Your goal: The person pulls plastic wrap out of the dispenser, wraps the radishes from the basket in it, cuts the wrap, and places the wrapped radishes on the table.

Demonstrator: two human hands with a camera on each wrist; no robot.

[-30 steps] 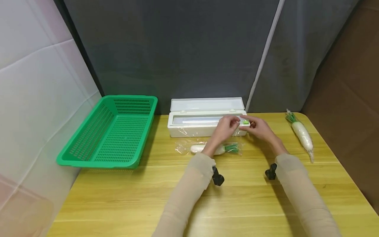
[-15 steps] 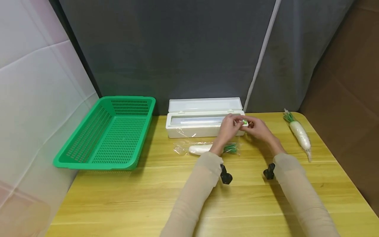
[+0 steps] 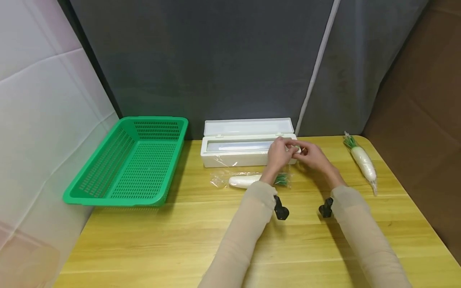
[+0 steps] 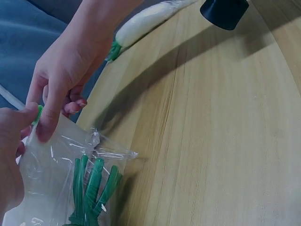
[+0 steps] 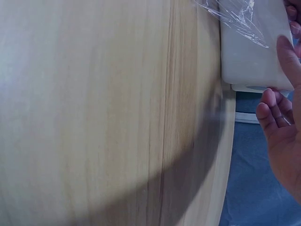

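Observation:
A white cling film dispenser box (image 3: pixel 234 161) stands at the back middle, its lid (image 3: pixel 248 127) raised. Film hangs over its front. At the box's right end, my left hand (image 3: pixel 277 155) pinches the small green slide cutter (image 4: pixel 37 114), mostly covered by fingers. My right hand (image 3: pixel 314 156) grips the same end, thumb on the front face and other fingers toward the back. In front of the box lies a film-wrapped white radish (image 3: pixel 243 181) with green leaf stubs (image 4: pixel 91 193); my left wrist partly hides it in the head view.
A green perforated basket (image 3: pixel 169 168) stands at the left. Another wrapped white radish (image 3: pixel 363 163) lies near the table's right edge. A dark partition (image 3: pixel 216 60) rises behind the wooden table (image 3: pixel 162 244).
My left hand has shifted slightly right onto the green cutter, which is now mostly covered. My right hand stays at the box's end. The camera view has drifted slightly.

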